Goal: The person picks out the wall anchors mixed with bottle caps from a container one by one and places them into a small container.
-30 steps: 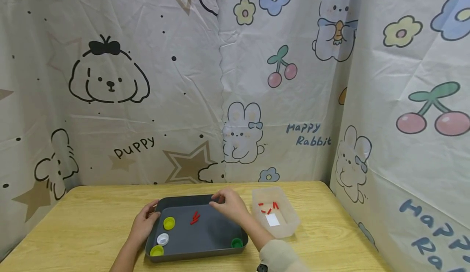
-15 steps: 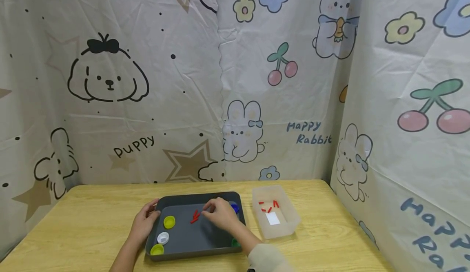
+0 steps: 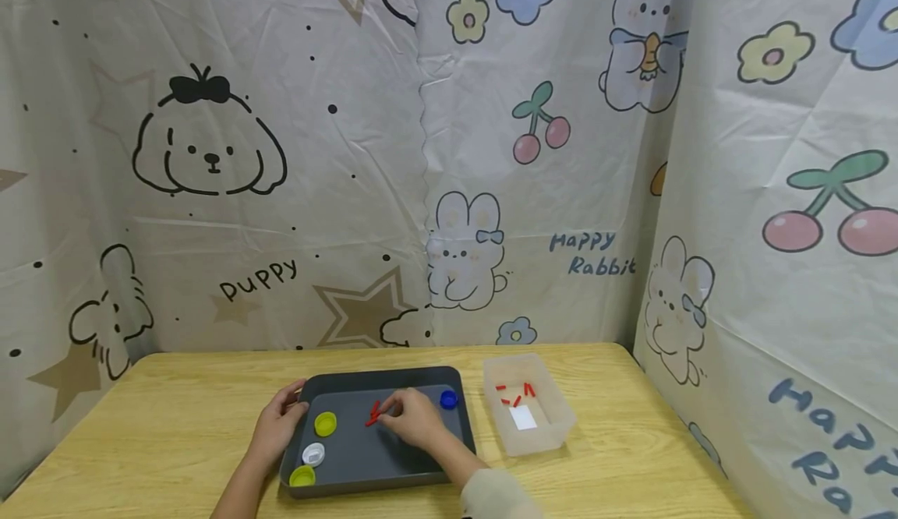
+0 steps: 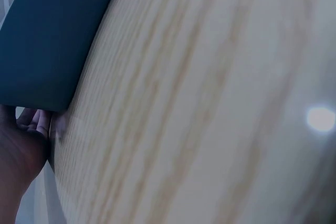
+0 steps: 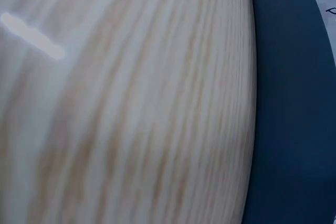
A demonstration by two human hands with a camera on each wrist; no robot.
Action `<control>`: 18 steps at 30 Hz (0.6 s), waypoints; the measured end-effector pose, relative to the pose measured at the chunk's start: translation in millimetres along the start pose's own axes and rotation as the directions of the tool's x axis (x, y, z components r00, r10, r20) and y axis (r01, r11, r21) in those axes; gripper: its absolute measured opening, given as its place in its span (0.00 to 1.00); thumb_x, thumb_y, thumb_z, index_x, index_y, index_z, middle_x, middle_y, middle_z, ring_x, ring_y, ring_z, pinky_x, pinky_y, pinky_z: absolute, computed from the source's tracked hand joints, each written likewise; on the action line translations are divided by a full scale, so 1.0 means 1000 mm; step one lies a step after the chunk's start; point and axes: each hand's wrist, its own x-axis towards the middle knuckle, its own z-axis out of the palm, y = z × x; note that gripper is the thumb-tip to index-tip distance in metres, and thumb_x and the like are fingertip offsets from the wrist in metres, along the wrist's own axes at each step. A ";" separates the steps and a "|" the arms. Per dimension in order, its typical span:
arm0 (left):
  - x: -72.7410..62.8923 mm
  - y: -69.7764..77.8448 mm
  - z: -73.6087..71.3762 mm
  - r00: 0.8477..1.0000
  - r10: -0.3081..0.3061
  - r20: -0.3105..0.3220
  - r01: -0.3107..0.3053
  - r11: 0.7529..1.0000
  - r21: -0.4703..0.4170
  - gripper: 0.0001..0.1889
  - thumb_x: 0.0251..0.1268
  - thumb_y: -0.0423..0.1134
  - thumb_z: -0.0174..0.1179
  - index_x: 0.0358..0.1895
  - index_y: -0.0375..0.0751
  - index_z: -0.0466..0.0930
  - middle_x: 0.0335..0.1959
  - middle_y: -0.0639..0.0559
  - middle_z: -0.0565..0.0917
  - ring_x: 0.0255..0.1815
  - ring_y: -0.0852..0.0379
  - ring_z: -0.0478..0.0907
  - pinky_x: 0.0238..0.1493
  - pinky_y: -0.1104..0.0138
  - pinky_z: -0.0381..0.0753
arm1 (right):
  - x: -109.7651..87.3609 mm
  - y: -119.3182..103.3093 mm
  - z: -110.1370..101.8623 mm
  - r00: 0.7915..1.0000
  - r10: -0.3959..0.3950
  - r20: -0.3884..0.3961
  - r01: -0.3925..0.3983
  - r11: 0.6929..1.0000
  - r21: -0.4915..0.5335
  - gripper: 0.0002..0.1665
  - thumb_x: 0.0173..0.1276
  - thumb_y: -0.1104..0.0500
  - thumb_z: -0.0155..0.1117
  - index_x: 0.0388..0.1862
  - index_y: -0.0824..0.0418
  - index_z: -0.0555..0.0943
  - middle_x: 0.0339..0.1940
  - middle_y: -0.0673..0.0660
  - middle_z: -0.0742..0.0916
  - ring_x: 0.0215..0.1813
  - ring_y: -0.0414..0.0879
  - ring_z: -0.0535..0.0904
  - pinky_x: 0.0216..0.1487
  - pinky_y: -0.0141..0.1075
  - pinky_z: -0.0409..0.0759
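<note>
In the head view, a dark grey tray lies on the table. My left hand grips its left side, fingers at the rim; the left wrist view shows that hand under the tray's corner. Over the tray's middle, my right hand has bent fingers, its fingertips right at a small pile of red sticks. I cannot tell whether it pinches one. Two yellow caps and a white cap sit along the tray's left side. A blue cap sits in the far right corner.
Right of the tray stands a translucent plastic box with several red sticks and a white square in it. Printed curtains hang behind and beside the wooden table.
My right hand has moved from the tray's far right corner down and left to the red pile. The blue cap is now uncovered, and the green cap is hidden. My left hand stays put.
</note>
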 end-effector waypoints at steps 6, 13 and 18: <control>0.000 0.000 0.000 1.000 -0.008 0.005 0.008 1.000 -0.001 0.25 0.70 0.34 0.43 0.69 0.36 0.58 0.63 0.30 0.67 0.61 0.38 0.68 0.59 0.52 0.69 | 0.001 0.000 0.003 1.000 0.002 -0.015 -0.003 1.000 -0.008 0.04 0.58 0.56 0.68 0.31 0.55 0.85 0.28 0.48 0.79 0.28 0.38 0.70 0.26 0.30 0.67; -0.001 0.002 -0.001 1.000 -0.005 0.010 0.005 1.000 -0.003 0.24 0.71 0.34 0.44 0.69 0.36 0.58 0.63 0.30 0.67 0.61 0.38 0.67 0.59 0.52 0.69 | 0.003 -0.001 0.008 0.999 0.028 -0.030 -0.031 0.996 -0.083 0.04 0.57 0.55 0.69 0.31 0.53 0.85 0.26 0.46 0.77 0.28 0.37 0.70 0.26 0.30 0.65; 0.000 0.000 0.000 1.000 -0.009 0.007 0.009 1.000 -0.005 0.24 0.71 0.34 0.43 0.69 0.36 0.58 0.63 0.31 0.67 0.61 0.39 0.68 0.59 0.52 0.69 | 0.004 -0.002 0.010 0.999 0.042 -0.033 -0.046 0.991 -0.126 0.04 0.57 0.54 0.69 0.31 0.51 0.84 0.27 0.46 0.76 0.29 0.38 0.70 0.27 0.31 0.65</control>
